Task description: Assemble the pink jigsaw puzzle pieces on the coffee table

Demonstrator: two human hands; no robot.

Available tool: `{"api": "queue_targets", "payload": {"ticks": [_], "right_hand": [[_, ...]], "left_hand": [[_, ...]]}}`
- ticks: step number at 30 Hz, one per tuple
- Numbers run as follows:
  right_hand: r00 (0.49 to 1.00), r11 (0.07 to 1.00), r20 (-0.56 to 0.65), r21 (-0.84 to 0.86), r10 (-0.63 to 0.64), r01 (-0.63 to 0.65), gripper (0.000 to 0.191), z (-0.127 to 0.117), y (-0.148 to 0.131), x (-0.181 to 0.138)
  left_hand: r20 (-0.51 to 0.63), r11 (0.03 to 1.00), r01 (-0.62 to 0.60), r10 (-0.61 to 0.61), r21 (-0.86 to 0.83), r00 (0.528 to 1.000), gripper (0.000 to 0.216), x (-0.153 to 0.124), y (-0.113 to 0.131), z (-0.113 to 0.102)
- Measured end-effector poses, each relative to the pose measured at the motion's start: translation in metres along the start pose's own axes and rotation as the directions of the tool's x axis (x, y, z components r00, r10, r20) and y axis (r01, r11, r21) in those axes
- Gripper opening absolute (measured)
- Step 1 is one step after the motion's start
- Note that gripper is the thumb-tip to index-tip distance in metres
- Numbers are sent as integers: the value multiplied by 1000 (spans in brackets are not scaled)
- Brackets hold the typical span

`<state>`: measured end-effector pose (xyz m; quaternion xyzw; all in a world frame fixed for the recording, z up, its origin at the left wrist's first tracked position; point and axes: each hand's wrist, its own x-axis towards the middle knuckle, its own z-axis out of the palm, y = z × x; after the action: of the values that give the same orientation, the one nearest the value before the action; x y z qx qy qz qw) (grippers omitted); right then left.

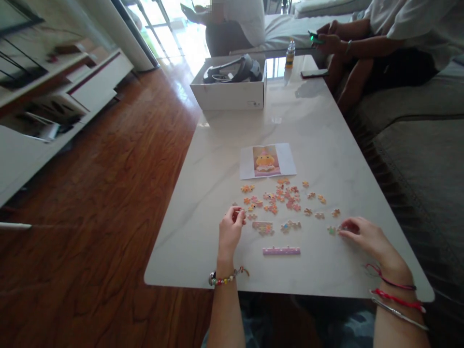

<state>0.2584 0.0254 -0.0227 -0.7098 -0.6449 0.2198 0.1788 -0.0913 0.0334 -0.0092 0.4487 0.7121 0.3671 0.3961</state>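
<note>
Loose jigsaw puzzle pieces [289, 195] lie scattered in the middle of the table. At their left edge is my left hand [231, 226], its thumb and fingertips pinched together; whatever is between them is too small to make out. My right hand [368, 238] reaches in from the right, fingertips closed on a puzzle piece at the tabletop, beside a greenish piece [331, 230]. Between my hands lie two joined clusters, one on the left [264, 227] and one on the right [291, 225]. Nearer to me is a purple joined strip [282, 251].
A paper with a printed picture [266, 161] lies beyond the pieces on the white table [203, 193]. Farther back stand a white box [232, 96] holding a headset, a bottle [290, 54] and a dark flat device [314, 73]. Two people sit beyond the table.
</note>
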Motion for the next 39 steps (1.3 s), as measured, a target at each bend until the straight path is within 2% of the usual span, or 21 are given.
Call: {"api": "queue_targets", "payload": {"ticks": [4,9,14,19,29,33,39], "right_hand": [[996,999,88,-43,8,-4,20,2,3,5],[991,992,79,-66,112,-107,16,-4,1,3],[990,993,83,21,113,-115,13,-10,-6,3],[989,987,103,111,107,-119,15,-12,0,3],[987,990,105,63,118,-125,19,-7,7,3],[996,996,1,-17,93,-93,18,1,6,5],[967,991,-256,133,1,34,22,2,-18,18]], "left_hand": [[63,1000,8,-8,2,998,26,1,-5,2],[84,999,33,-29,-40,996,25,2,-8,4],[95,999,17,-13,-43,995,32,4,-9,3],[97,998,34,-29,-50,995,37,5,-7,5],[101,1000,22,-22,-6,995,36,1,1,6],[77,1000,15,-14,-14,997,35,1,0,2],[35,997,22,-20,-80,999,39,9,-7,-2]]}}
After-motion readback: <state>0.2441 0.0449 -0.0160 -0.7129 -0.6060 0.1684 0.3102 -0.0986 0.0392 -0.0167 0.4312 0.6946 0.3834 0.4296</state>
